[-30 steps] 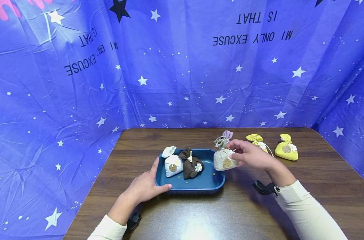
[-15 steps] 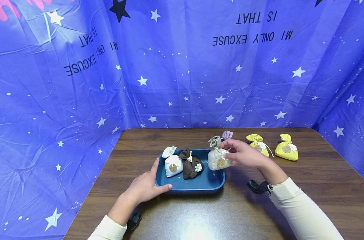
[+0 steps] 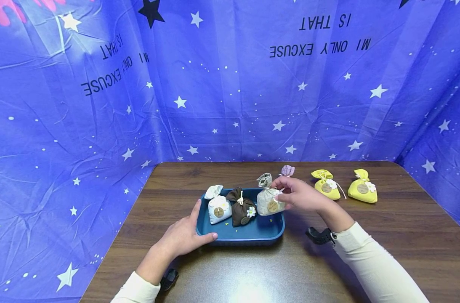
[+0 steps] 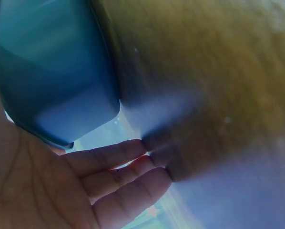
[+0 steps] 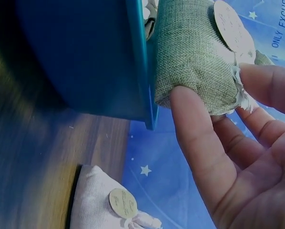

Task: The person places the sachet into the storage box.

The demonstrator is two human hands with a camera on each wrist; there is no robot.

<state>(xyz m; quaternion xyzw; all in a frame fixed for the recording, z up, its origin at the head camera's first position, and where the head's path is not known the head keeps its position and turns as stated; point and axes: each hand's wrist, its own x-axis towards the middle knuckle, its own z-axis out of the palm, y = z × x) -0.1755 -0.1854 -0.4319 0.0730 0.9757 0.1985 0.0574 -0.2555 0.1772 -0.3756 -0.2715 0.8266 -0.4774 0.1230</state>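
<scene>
Left hand (image 3: pixel 185 235): angled in from the lower left, thumb and fingers spread, touching the left end of the blue tray (image 3: pixel 248 234). Right hand (image 3: pixel 302 194): reaching in from the lower right, pinching a beige pouch (image 3: pixel 267 203) over the tray's right end.

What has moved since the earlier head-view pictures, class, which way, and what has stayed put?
The right grip has carried the beige pouch leftward, farther over the tray, uncovering the left yellow pouch. Nothing was newly grasped or released. The left grip stays at the tray's left end; the tray, white pouch and brown pouch haven't moved.
</scene>
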